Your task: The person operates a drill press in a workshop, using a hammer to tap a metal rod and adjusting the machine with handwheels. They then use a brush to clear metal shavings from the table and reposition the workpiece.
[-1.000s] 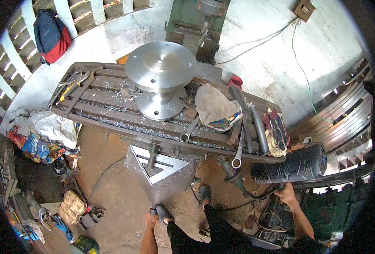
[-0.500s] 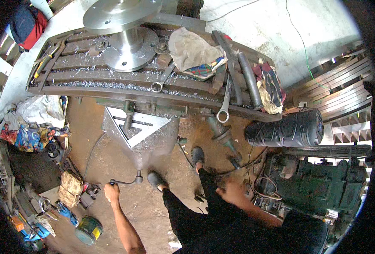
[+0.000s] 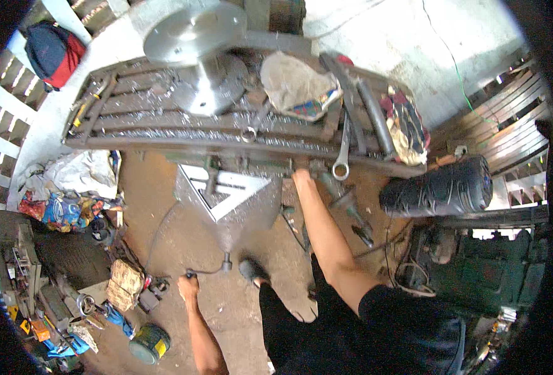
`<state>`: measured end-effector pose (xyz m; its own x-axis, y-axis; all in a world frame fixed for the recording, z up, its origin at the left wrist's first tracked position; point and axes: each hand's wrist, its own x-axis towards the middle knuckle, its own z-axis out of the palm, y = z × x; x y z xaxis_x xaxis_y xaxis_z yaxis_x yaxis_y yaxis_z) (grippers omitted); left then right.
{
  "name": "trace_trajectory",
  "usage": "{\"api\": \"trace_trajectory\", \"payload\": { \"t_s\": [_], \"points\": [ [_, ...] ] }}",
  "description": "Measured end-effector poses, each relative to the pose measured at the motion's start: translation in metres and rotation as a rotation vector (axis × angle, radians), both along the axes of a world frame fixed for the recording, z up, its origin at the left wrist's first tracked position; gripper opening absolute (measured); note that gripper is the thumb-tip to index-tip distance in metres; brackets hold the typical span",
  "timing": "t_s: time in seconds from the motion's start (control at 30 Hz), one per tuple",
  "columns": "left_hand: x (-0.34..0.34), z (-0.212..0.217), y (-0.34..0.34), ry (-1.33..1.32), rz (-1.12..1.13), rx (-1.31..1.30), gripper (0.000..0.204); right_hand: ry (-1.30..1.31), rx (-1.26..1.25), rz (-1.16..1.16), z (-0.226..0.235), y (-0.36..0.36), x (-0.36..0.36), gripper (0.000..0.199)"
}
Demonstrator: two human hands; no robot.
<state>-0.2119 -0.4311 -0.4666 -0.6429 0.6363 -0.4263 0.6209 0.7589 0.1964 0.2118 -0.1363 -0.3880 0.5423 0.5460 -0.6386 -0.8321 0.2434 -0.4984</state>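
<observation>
My left hand (image 3: 189, 287) is wrapped round the grip of a crank handle (image 3: 209, 272), which hangs low in front of the machine. My right hand (image 3: 302, 177) reaches up to the front edge of the slotted metal machine table (image 3: 182, 139); its fingers are closed, and what they hold there is hidden. Between the hands, a triangular metal frame (image 3: 192, 190) lies on the machine's base. Up on the table stands a shiny flanged metal spool (image 3: 202, 75), with metal shavings scattered round it.
A ring spanner (image 3: 341, 164), a metal bar (image 3: 376, 119) and a grey rag (image 3: 292, 78) lie on the table. A black cylindrical case (image 3: 439, 187) and a green machine (image 3: 476, 269) stand at right. Tools and a dark green bucket (image 3: 149, 344) are at left.
My right hand has moved up and forward from beside my leg to the table's front edge. My left hand stays on the crank handle. The whole view has shifted slightly.
</observation>
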Motion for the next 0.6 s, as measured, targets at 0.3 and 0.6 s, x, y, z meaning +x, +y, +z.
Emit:
{"api": "trace_trajectory", "payload": {
  "t_s": [0.3,0.6],
  "points": [
    [-0.008,-0.011,-0.001,-0.073,0.055,-0.057,0.034,-0.284,0.061,0.306,-0.119,-0.03,0.031,0.045],
    [-0.021,0.011,0.002,-0.141,-0.048,-0.007,0.035,-1.606,-0.346,0.743,0.071,-0.39,0.1,0.032]
  ]
}}
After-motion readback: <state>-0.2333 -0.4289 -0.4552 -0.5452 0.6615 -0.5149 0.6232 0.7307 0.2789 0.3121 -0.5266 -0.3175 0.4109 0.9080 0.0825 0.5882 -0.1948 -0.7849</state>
